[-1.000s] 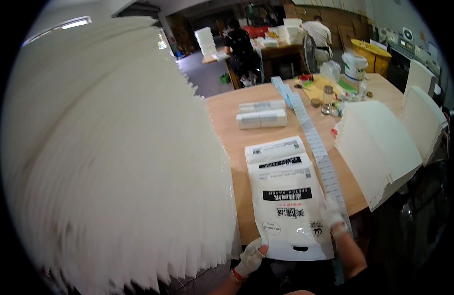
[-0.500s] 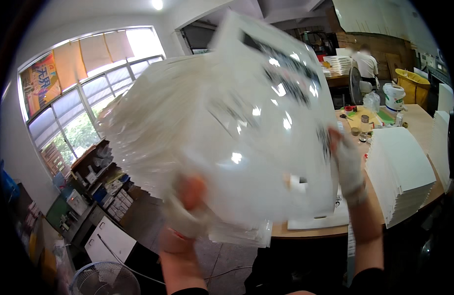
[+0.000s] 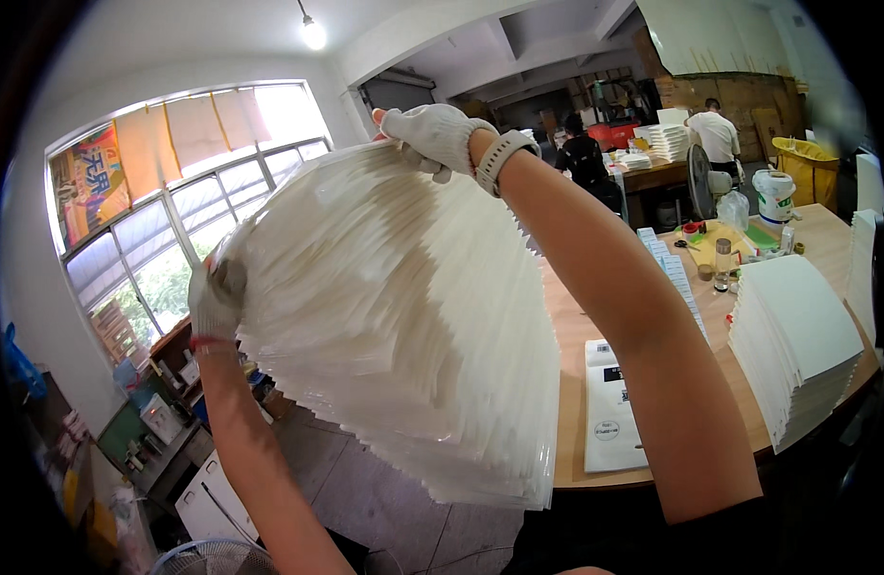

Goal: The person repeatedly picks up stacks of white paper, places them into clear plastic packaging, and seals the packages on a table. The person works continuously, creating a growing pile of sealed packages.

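Observation:
A tall, fanned stack of flat white packages in clear plastic (image 3: 394, 316) rises in front of me, its many edges facing me. My right hand (image 3: 432, 139), in a white knit glove with bare fingertips, reaches across to the stack's far top edge; its fingers are curled onto the top package. At the stack's left edge, my left hand (image 3: 218, 297), gloved the same way, is closed around the corner, with some fingertips hidden behind the plastic. Right of the stack, a white printed flat package (image 3: 612, 412) lies on the wooden table (image 3: 571, 321).
A stack of white sheets (image 3: 796, 335) stands on the table's right. Beyond it are a glass jar (image 3: 723, 264), scissors (image 3: 687, 245) and a white bucket (image 3: 773, 196). Two people (image 3: 715, 132) work farther back. A fan (image 3: 217, 558) is at the lower left, near shelves.
The printed package held up before me has gone onto the stack at left. Both hands moved left and up, the right one crossing to the stack's far edge.

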The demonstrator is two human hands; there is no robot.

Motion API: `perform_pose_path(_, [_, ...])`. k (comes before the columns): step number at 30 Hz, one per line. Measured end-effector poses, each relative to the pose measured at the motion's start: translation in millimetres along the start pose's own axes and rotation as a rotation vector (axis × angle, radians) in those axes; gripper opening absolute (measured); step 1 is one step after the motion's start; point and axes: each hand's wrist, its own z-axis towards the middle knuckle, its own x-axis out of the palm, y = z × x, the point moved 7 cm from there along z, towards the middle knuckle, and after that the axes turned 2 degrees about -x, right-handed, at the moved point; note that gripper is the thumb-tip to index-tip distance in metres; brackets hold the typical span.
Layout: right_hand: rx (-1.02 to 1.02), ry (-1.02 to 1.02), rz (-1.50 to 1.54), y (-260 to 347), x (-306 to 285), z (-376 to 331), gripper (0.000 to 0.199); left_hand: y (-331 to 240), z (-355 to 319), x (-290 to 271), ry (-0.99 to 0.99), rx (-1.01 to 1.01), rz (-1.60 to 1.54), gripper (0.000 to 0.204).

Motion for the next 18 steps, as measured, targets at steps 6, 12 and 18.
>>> perform_pose_path(6, [-0.286, -0.151, 0.224, -86.7, -14.8, -125.1, 0.021, 26.2, -225.4, 34.7, -0.318, -0.258, -0.052, 0.036])
perform_pose_path(12, [0.18, 0.091, -0.906, -214.6, -117.7, -399.2, 0.015, 142.7, -618.3, 149.5, 0.441, -1.06, -0.03, 0.028])
perform_pose_path(18, [0.79, -0.124, -1.435, -203.0, -255.2, -563.7, 0.031, 39.7, -725.6, 283.6, 0.972, -1.452, -0.591, 0.031])
